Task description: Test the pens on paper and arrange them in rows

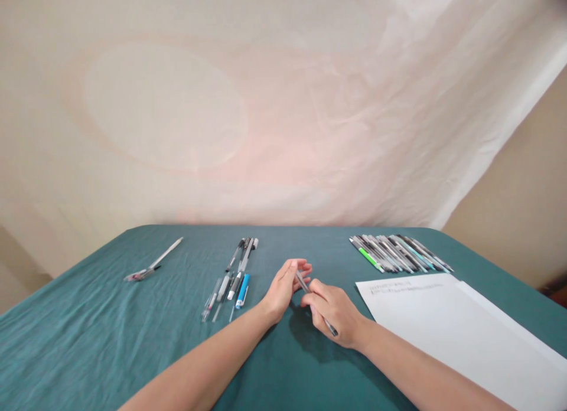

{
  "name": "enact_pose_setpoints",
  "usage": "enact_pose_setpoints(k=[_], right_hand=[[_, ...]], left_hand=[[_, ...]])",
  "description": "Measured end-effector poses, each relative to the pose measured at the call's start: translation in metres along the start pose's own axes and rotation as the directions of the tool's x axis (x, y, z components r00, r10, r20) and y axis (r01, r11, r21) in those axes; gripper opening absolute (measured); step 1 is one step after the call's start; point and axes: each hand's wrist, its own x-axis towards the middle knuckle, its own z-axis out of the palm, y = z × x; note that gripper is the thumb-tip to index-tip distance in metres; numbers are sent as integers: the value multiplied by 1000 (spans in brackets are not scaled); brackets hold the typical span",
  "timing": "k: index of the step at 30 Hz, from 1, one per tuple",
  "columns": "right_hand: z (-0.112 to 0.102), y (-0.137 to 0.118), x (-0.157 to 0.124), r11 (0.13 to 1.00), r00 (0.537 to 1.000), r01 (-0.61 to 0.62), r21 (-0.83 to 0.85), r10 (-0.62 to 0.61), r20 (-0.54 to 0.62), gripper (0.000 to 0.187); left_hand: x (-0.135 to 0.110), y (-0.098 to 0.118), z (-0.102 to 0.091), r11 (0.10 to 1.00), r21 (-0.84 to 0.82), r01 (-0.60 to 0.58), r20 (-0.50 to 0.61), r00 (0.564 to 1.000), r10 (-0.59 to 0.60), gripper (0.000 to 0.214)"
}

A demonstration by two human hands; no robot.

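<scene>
Above the middle of the table, a slim grey pen point(303, 282) slants between my two hands. My right hand point(334, 312) is closed around its barrel, and the dark near end sticks out below the fingers. At the far end, the thumb and fingers of my left hand point(282, 286) are curled against the pen; the very tip is hidden there. Left of my left hand lie a blue marker point(243, 291) and several clear and grey pens point(224, 287), with another small bunch of pens point(246, 253) just behind them.
At the far right, several pens point(394, 253) lie side by side, a green one point(370, 260) at their left. White paper point(447, 334) with faint writing lies before them. A white pen and other slim pieces point(155, 263) rest at left on the green cloth point(88, 328).
</scene>
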Motion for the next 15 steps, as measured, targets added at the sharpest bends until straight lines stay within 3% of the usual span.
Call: enact_pose_setpoints(k=[9, 15], right_hand=[[11, 6, -3, 997, 999, -10, -75, 7, -44, 20], [5, 4, 3, 997, 998, -65, -35, 64, -21, 21]], left_hand=[[-4, 0, 3, 999, 31, 17, 13, 1000, -18, 36], [4, 4, 2, 982, -179, 56, -4, 998, -57, 30]])
